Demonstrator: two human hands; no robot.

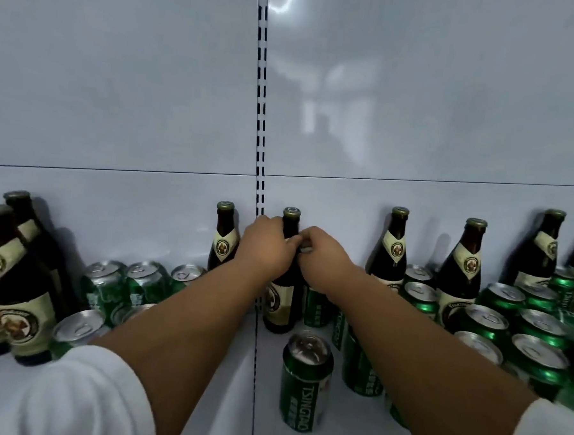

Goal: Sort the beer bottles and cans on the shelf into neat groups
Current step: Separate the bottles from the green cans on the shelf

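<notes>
- At the far left, 2 dark brown bottles (16, 286) with cream labels are seen upright on the white shelf (222, 407), one just behind the other.
- To their right, a cluster of green cans (125, 285) with silver tops is shown standing near the pale back panel (118, 108).
- Another brown bottle (224, 237) is seen upright against the back panel, just left of a slotted vertical rail (261, 116).
- The left hand (267, 246) is shown with its fingers curled round the neck of the middle bottle (283, 293), which stands upright near the back of the shelf, at the centre.
- The right hand (320, 252) is seen touching the same neck from the other side; its fingers seem to pinch it, though the grip is partly hidden.
- White sleeves (80, 399) are shown at both forearms.
- In front of the held bottle, 1 green Tsingtao can (305, 381) is seen standing alone.
- To the right, 3 more brown bottles (460, 269) are shown upright along the back, with many green cans packed (519, 329) closely in front of them.
</notes>
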